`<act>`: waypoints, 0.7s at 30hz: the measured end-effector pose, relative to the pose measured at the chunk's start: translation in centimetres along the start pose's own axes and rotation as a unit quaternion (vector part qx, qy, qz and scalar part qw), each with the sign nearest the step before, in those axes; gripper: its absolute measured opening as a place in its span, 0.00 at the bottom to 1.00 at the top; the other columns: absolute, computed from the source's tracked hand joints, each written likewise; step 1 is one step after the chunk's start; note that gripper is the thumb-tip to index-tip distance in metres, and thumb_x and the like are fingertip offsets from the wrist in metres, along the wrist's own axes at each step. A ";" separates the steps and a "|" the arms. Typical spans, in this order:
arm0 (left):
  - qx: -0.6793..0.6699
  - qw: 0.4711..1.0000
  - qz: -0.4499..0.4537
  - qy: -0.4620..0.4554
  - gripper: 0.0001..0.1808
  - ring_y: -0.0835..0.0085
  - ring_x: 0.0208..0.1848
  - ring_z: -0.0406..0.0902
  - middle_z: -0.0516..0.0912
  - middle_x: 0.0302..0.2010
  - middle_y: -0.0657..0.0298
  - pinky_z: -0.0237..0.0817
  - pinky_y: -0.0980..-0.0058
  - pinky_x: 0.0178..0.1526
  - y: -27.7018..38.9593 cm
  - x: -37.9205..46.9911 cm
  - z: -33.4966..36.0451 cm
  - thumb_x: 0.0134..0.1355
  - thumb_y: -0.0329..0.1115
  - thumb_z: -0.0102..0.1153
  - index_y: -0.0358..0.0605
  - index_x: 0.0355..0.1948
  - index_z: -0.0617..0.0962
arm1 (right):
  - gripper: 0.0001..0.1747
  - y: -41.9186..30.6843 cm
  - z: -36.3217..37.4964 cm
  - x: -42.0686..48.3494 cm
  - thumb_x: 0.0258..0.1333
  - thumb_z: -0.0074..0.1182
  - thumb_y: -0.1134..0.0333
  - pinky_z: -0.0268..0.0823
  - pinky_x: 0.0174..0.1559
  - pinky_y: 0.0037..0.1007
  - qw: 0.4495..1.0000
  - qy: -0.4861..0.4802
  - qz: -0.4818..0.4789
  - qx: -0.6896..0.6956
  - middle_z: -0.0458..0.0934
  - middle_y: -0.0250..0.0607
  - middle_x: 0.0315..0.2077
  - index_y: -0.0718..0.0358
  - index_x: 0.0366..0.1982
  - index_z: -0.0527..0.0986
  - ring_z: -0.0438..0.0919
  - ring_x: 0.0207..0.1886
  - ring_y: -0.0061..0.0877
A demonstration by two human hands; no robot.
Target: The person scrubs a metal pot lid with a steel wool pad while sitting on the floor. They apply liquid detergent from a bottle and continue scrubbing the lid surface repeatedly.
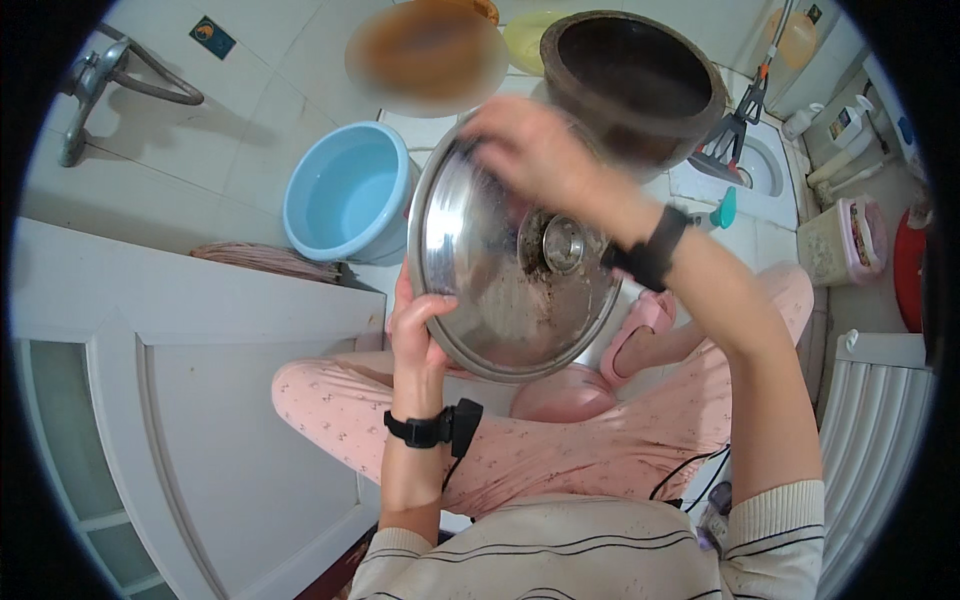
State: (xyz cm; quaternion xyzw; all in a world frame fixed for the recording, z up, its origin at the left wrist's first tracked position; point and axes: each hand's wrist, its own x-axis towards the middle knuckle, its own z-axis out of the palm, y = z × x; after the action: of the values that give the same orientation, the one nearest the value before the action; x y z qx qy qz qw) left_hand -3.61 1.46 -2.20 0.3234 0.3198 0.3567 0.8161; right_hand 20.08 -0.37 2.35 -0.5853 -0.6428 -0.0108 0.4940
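Note:
A round stainless steel pot lid (480, 300) is held tilted over the floor, between my knees. Brown grime marks the metal around its round knob (564, 244). My left hand (416, 326) grips the lid's left rim, thumb on the top face and fingers behind. Over the upper part of the lid is my right hand (529, 146), blurred, with bent fingers at the surface. Something dark shows under those fingertips; whether it is a held thing or a reflection I cannot tell.
A light blue plastic basin (352, 191) stands left of the lid. Behind are a dark glazed crock (559, 49), a yellow-green basin (525, 45) and a blurred orange-brown object (427, 56). A squat toilet (784, 169), broom (727, 142) and radiator (870, 420) are right, a white door (240, 420) left.

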 end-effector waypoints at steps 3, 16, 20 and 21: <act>-0.014 0.994 0.038 -0.097 0.44 0.61 0.57 0.74 0.77 0.55 0.55 0.66 0.66 0.60 -0.1 -0.2 0.3 0.41 0.15 0.51 0.38 0.66 0.65 | 0.15 4.8 -2.8 0.6 0.56 0.59 0.65 0.67 0.52 0.39 0.994 0.012 0.088 -0.057 0.76 0.46 0.42 0.62 0.44 0.75 0.75 0.48 0.43; 0.156 0.972 0.035 -0.172 0.28 0.74 0.51 0.77 0.80 0.51 0.59 0.68 0.75 0.54 2.2 0.9 0.5 0.57 0.21 0.60 0.36 0.60 0.71 | 0.19 4.2 -6.7 -0.3 0.62 0.53 0.68 0.66 0.51 0.36 0.998 -0.051 -0.011 -0.040 0.71 0.46 0.41 0.61 0.54 0.71 0.72 0.47 0.40; 0.222 0.956 0.032 -0.190 0.26 0.81 0.54 0.73 0.78 0.55 0.65 0.63 0.79 0.58 2.4 1.3 1.9 0.64 0.25 0.56 0.36 0.64 0.69 | 0.22 2.1 -6.3 0.1 0.61 0.56 0.65 0.66 0.52 0.36 0.991 -0.116 -0.055 -0.033 0.71 0.46 0.41 0.60 0.56 0.71 0.72 0.47 0.40; 0.215 0.959 0.027 -0.184 0.26 0.80 0.55 0.73 0.78 0.55 0.64 0.63 0.79 0.58 2.0 1.3 2.2 0.65 0.25 0.56 0.36 0.64 0.69 | 0.23 1.8 -6.1 0.2 0.61 0.56 0.63 0.65 0.52 0.36 0.993 -0.115 -0.002 -0.034 0.71 0.46 0.41 0.61 0.57 0.70 0.72 0.48 0.39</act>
State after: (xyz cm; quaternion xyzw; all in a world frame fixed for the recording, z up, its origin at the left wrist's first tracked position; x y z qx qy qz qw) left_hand -1.98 2.88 0.20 0.5601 0.2244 0.2355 0.7619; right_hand 25.27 -3.24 4.58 -0.5979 -0.6958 0.0342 0.3965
